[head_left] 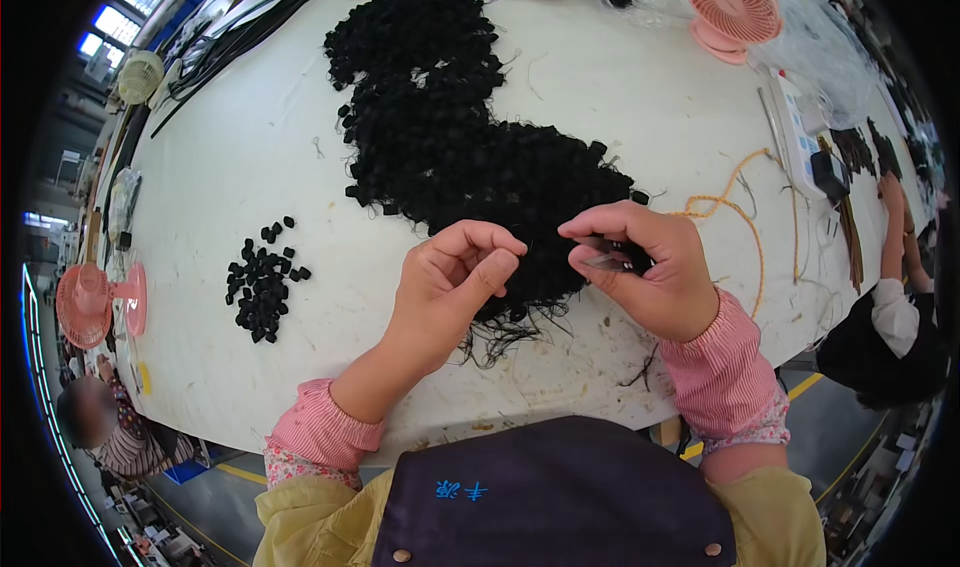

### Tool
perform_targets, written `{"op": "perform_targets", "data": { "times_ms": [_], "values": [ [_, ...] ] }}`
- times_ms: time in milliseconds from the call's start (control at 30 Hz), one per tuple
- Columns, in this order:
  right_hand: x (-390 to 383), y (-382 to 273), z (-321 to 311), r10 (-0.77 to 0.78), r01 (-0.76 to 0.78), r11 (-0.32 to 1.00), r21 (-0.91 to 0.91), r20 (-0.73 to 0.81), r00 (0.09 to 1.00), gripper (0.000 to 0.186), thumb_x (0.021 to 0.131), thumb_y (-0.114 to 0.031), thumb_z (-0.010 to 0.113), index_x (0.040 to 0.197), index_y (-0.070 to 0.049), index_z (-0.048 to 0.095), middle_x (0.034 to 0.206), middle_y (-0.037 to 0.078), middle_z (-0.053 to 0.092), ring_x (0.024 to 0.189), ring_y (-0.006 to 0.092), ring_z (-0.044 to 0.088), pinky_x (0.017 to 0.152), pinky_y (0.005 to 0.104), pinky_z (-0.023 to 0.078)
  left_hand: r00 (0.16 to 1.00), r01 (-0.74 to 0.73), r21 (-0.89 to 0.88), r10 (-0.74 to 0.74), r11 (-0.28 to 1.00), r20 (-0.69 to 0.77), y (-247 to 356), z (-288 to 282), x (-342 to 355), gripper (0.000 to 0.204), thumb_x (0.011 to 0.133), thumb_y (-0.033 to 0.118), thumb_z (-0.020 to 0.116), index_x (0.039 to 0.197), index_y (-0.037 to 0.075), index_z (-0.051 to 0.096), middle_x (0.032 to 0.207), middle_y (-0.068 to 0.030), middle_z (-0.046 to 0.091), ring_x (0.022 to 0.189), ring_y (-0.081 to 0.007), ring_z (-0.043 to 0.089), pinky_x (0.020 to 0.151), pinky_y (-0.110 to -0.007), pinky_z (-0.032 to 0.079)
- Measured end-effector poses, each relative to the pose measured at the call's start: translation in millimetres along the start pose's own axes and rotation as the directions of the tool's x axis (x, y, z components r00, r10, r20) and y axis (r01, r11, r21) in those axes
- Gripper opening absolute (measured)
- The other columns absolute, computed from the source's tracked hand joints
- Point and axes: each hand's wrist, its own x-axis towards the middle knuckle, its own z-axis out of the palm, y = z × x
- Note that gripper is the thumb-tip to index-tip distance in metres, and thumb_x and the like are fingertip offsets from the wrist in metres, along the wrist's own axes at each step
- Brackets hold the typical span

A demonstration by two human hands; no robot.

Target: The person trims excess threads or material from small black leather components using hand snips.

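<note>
A large heap of small black fabric pieces with loose threads (430, 137) stretches across the middle of the table. Over its near end, my left hand (450, 282) is closed, thumb and forefinger pinched together; whatever is between them is too small to make out. Just to the right, my right hand (655, 272) is closed around a small pair of metal thread snips (606, 263), their blades pointing toward my left hand. The fingers hide most of the snips' body. Off to the left lies a smaller pile of black pieces (262, 287), apart from the heap.
A pink fan (733, 9) and clear plastic bags stand at the far right, near a white power strip (795, 132). Orange cord (740, 202) lies right of my hand. Another pink fan (88, 305) is at the left edge. People sit at both sides.
</note>
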Motion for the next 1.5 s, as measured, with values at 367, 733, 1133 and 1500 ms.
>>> {"op": "perform_targets", "data": {
  "times_ms": [367,733,1133,1500],
  "values": [
    [0.0,2.9,9.9,-0.334,0.359,0.883,-0.303,0.133,0.933,0.041,0.06,-0.001,0.073,0.098,-0.014,0.065,0.067,0.001,0.058,0.056,0.0166,0.059,0.05,0.027,0.044,0.965,0.242,-0.715,-0.237,0.656,0.11,10.0,2.6,-2.9,0.013,0.092,0.01,0.06,0.104,0.003,0.06,0.082,0.0027,0.059,0.07,-0.0065,0.059,0.067,-0.02,0.05],
    [5.9,10.3,11.2,-0.496,0.477,0.775,-0.413,0.069,0.865,0.045,0.06,0.0,0.074,0.102,-0.014,0.065,0.054,-0.002,0.047,0.045,0.0153,0.049,0.042,0.0282,0.034,0.921,0.372,-0.778,-0.304,0.507,0.242,8.7,1.2,-1.5,0.013,0.093,0.01,0.059,0.104,0.004,0.06,0.082,0.0023,0.059,0.069,-0.0059,0.058,0.068,-0.022,0.049],
    [1.2,-1.1,1.2,-0.328,0.327,0.912,-0.249,0.039,0.944,0.051,0.055,0.007,0.066,0.101,-0.014,0.068,0.061,0.0,0.055,0.052,0.0148,0.056,0.046,0.0266,0.041,0.978,-0.09,-0.264,0.135,0.96,0.158,21.6,8.5,-8.8,0.036,0.09,0.006,0.059,0.122,0.0,0.045,0.128,-0.0095,0.047,0.074,-0.0034,0.054,0.063,-0.019,0.048],
    [-1.1,-7.5,6.1,-0.138,0.131,0.989,0.064,0.105,0.985,0.044,0.066,0.016,0.061,0.105,-0.005,0.065,0.081,0.006,0.065,0.077,0.0169,0.07,0.062,0.024,0.055,0.997,0.02,-0.178,-0.005,0.984,0.081,14.3,8.6,-9.4,0.014,0.089,0.005,0.063,0.102,0.0,0.062,0.086,-0.0026,0.065,0.069,-0.0033,0.057,0.059,-0.018,0.047]
  ]
}}
